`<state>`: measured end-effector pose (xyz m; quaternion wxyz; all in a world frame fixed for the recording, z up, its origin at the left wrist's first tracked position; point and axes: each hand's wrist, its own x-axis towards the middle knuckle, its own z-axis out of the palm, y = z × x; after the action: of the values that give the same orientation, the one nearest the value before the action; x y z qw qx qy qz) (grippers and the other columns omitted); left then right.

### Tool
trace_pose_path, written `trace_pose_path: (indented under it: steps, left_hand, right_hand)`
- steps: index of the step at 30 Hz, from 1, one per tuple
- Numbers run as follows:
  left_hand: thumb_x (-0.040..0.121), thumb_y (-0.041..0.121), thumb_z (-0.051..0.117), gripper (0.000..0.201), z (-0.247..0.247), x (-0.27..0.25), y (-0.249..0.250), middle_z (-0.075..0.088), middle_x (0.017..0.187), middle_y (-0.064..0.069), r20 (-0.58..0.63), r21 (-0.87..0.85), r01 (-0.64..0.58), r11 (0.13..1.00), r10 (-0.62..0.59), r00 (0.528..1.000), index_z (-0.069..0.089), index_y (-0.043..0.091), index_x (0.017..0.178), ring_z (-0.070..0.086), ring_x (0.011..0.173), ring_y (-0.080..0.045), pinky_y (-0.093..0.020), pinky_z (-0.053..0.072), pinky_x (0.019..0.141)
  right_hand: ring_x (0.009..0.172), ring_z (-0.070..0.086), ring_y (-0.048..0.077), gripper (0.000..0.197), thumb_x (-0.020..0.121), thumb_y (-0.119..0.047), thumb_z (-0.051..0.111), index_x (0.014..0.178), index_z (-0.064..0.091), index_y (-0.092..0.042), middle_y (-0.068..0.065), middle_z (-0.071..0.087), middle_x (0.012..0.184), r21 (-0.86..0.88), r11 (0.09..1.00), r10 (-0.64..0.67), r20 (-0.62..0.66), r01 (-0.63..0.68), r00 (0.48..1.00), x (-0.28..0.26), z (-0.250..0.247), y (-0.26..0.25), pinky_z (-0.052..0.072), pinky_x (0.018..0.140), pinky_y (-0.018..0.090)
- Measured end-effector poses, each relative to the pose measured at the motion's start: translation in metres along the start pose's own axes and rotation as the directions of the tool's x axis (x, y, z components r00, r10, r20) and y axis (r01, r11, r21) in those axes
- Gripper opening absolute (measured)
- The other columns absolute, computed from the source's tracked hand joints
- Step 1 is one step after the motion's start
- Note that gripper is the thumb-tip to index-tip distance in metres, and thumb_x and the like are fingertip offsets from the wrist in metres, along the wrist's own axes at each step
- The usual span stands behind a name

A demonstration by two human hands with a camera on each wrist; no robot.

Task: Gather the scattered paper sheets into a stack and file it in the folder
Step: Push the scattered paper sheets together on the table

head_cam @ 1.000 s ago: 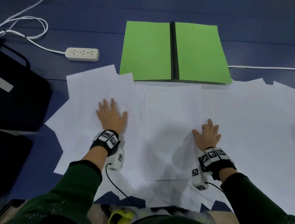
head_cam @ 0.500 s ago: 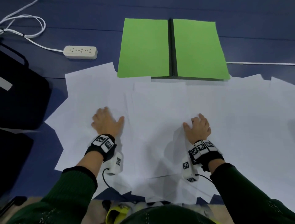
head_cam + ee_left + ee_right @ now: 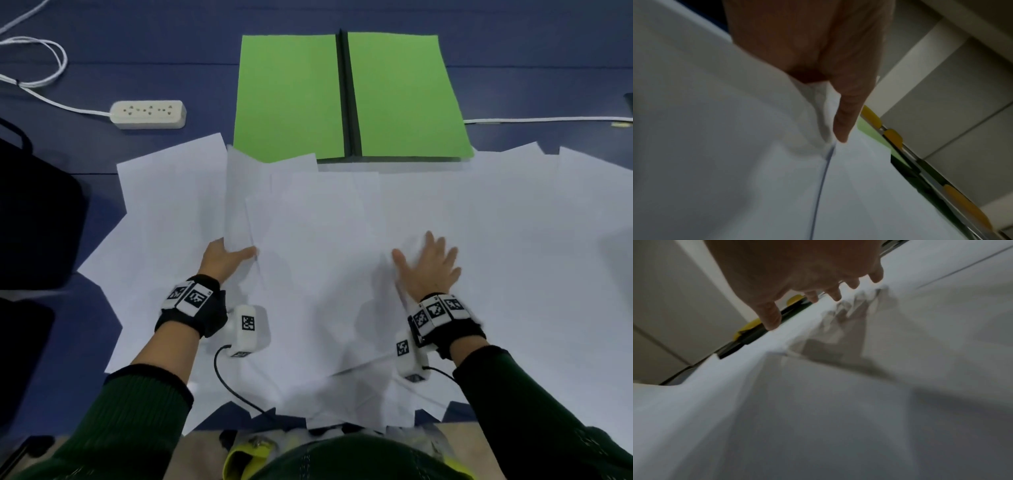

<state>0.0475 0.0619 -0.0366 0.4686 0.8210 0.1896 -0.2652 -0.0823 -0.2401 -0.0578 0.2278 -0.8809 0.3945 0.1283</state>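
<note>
White paper sheets (image 3: 445, 212) spread overlapping across the blue counter (image 3: 171, 20), under and around both sets of fingers. Green folder (image 3: 287, 96) lying open beyond the fingertips, its near edge overlapped by sheets. Black bag (image 3: 34, 219) off to the left, cut by the frame edge. White power strip (image 3: 148, 114) with cable farther left and ahead. Left hand (image 3: 222, 258) gripping one lifted sheet (image 3: 239, 205) at its edge, thumb on top, fingers hidden beneath. Right hand (image 3: 428, 267) with fingers spread wide, over the sheets; contact hard to judge, wrist views blurred
</note>
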Motion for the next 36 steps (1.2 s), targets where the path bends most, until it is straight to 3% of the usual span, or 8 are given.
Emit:
trace_pose_path:
  steps: [6, 11, 14, 17, 24, 29, 32, 36]
  left_hand:
    - [0.092, 0.013, 0.056, 0.036, 0.016, -0.015, 0.020, 0.059, 0.116, -0.015, 0.059, -0.091, -0.122, 0.988, 0.128, 0.990, 0.053, -0.001, 0.125, 0.055, 0.099, -0.023, -0.030, 0.041, 0.084]
    - [0.095, 0.024, 0.050, 0.040, 0.033, -0.011, 0.025, 0.059, 0.105, -0.014, 0.125, -0.137, 0.067, 0.988, -0.050, 0.991, 0.048, -0.002, 0.126, 0.053, 0.078, -0.023, -0.026, 0.042, 0.066]
    - [0.094, 0.017, 0.050, 0.021, 0.032, -0.002, 0.022, 0.061, 0.111, -0.019, -0.020, 0.080, -0.048, 0.996, 0.050, 0.999, 0.055, 0.004, 0.109, 0.057, 0.085, -0.028, -0.027, 0.042, 0.071]
    - [0.092, 0.011, 0.050, 0.021, 0.025, 0.005, 0.021, 0.063, 0.113, -0.019, -0.133, 0.180, -0.235, 0.955, 0.261, 0.956, 0.060, 0.004, 0.109, 0.058, 0.105, -0.032, -0.026, 0.040, 0.078]
    - [0.091, 0.009, 0.054, 0.023, 0.027, -0.001, 0.057, 0.066, 0.107, -0.010, -0.124, -0.311, -0.391, 0.866, 0.371, 0.920, 0.062, 0.012, 0.112, 0.062, 0.093, -0.022, -0.033, 0.052, 0.082]
    - [0.092, 0.006, 0.043, 0.017, 0.044, 0.002, 0.075, 0.055, 0.073, -0.011, -0.086, -0.191, -0.331, 0.924, 0.321, 0.943, 0.056, 0.010, 0.103, 0.053, 0.049, -0.012, -0.019, 0.042, 0.045]
    - [0.095, 0.014, 0.042, 0.026, 0.049, 0.007, 0.065, 0.062, 0.101, -0.020, 0.027, 0.114, -0.253, 0.961, 0.252, 0.967, 0.056, 0.006, 0.116, 0.063, 0.088, -0.026, -0.031, 0.047, 0.075]
    - [0.101, 0.030, 0.033, 0.047, 0.052, 0.002, 0.051, 0.050, 0.129, -0.013, 0.082, 0.038, -0.081, 0.996, 0.078, 0.994, 0.041, -0.001, 0.136, 0.043, 0.129, -0.031, -0.027, 0.034, 0.094]
  right_hand:
    - [0.144, -0.015, 0.029, 0.081, 0.089, -0.062, 0.032, 0.149, 0.000, -0.017, 0.009, -0.014, 0.157, -0.087, 0.994, -0.051, 0.101, 0.060, 0.994, -0.014, 0.019, -0.005, -0.008, 0.114, 0.052]
    - [0.145, 0.010, 0.023, 0.072, 0.087, -0.047, 0.054, 0.143, 0.030, -0.009, 0.008, 0.014, 0.156, 0.155, 0.964, -0.234, 0.108, 0.216, 0.966, -0.016, 0.018, -0.019, 0.009, 0.118, 0.038]
    - [0.140, 0.022, 0.026, 0.063, 0.084, -0.039, 0.062, 0.137, 0.041, -0.010, 0.010, 0.030, 0.151, 0.266, 0.945, -0.199, 0.009, 0.190, 0.980, -0.002, 0.001, -0.008, 0.019, 0.113, 0.039]
    - [0.140, 0.017, 0.031, 0.071, 0.083, -0.045, 0.059, 0.141, 0.032, -0.015, 0.011, 0.023, 0.153, 0.118, 0.992, 0.048, -0.092, -0.037, 0.995, 0.015, -0.021, 0.019, 0.021, 0.111, 0.048]
    - [0.144, -0.014, 0.031, 0.080, 0.088, -0.065, 0.031, 0.149, -0.003, -0.025, 0.005, -0.014, 0.157, -0.138, 0.982, 0.135, 0.060, -0.126, 0.989, 0.016, -0.013, 0.047, -0.004, 0.114, 0.055]
    - [0.144, -0.015, 0.028, 0.075, 0.089, -0.065, 0.026, 0.149, 0.001, -0.028, 0.005, -0.015, 0.157, -0.110, 0.994, 0.044, 0.148, -0.028, 0.988, 0.008, -0.004, 0.016, -0.005, 0.115, 0.056]
    - [0.145, -0.008, 0.026, 0.080, 0.084, -0.067, 0.038, 0.148, 0.011, -0.026, 0.003, -0.009, 0.158, -0.072, 0.995, -0.052, 0.188, 0.067, 0.981, 0.002, -0.004, -0.002, -0.001, 0.113, 0.056]
    - [0.134, 0.021, 0.034, 0.077, 0.074, -0.046, 0.069, 0.138, 0.035, -0.020, 0.009, 0.013, 0.152, 0.196, 0.975, 0.122, -0.085, -0.104, 0.989, 0.003, -0.010, -0.008, 0.033, 0.103, 0.049]
